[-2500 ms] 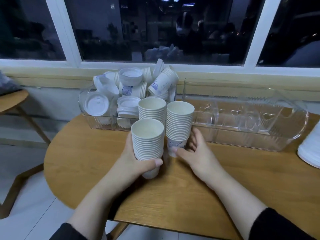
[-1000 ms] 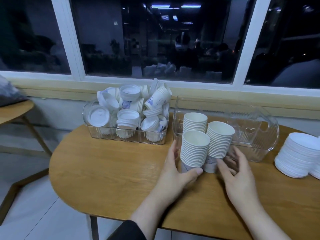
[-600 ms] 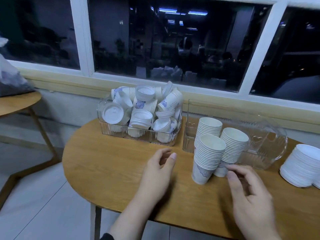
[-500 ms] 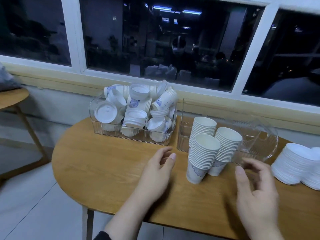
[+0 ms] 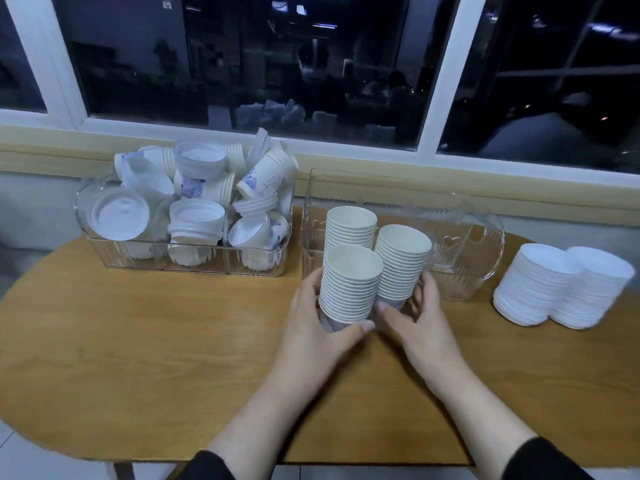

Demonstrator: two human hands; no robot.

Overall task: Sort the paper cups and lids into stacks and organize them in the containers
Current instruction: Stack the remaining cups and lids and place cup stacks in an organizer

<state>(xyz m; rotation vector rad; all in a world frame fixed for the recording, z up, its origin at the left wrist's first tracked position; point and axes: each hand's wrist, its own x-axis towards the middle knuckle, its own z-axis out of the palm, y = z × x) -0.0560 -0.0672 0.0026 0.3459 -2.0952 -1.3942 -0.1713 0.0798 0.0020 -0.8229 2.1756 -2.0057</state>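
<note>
Three stacks of white paper cups stand together on the wooden table, in front of an empty clear container (image 5: 485,258). My left hand (image 5: 318,327) grips the nearest cup stack (image 5: 349,285) at its base, thumb across the front. My right hand (image 5: 415,320) curls round the base of the right cup stack (image 5: 401,261). The rear cup stack (image 5: 349,230) stands behind them, untouched. A second clear container (image 5: 194,261) at the back left is heaped with loose cups and lids. Two stacks of white lids (image 5: 561,285) sit on the table at the right.
The round wooden table (image 5: 138,358) has bare surface on its left and front. A window sill and dark window run behind the containers. The table's front edge lies close to my forearms.
Both hands had let go of the cup stacks and hovered apart. Now they have closed back in, the left gripping the nearest stack and the right the stack beside it.
</note>
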